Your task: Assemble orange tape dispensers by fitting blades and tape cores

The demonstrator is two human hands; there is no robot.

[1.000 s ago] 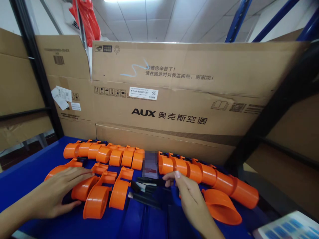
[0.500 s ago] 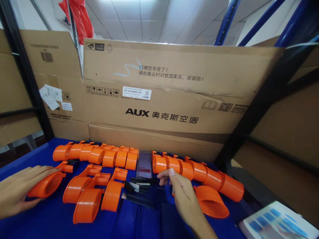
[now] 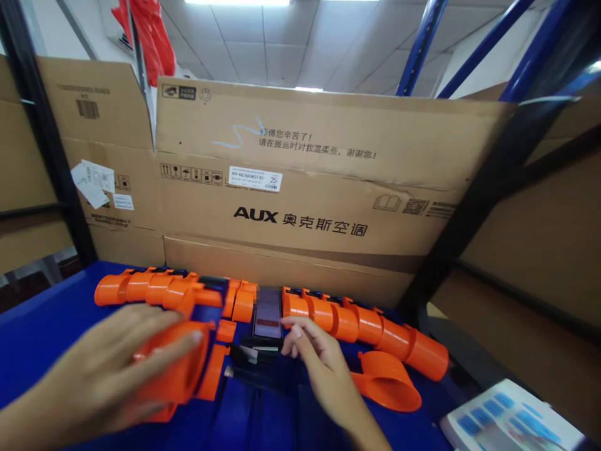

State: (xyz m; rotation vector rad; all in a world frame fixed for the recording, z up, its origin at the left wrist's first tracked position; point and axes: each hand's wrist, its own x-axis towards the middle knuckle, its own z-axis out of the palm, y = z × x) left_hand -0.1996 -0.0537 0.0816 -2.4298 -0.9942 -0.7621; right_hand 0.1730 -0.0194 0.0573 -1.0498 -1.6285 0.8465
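Note:
My left hand (image 3: 107, 366) is wrapped round an orange plastic tape-dispenser shell (image 3: 181, 363), lifted a little above the blue table cover (image 3: 42, 319). More loose orange shells (image 3: 213, 369) lie beside and under it. My right hand (image 3: 314, 363) reaches over several small black parts (image 3: 251, 363) in the middle, its fingers curled with the fingertips near a phone (image 3: 267, 313); nothing I can name shows in them. A row of nested orange shells (image 3: 159, 288) runs along the back left, another row (image 3: 370, 326) along the back right.
A single orange shell (image 3: 387, 382) lies right of my right hand. Large cardboard boxes (image 3: 305, 188) wall off the back of the shelf. Dark rack posts (image 3: 474, 207) stand at both sides. A sheet of blue labels (image 3: 511, 423) lies at the lower right.
My left hand has picked up an orange shell from the far left and carried it rightward over the loose shells. My right hand has shifted slightly left and forward toward the phone.

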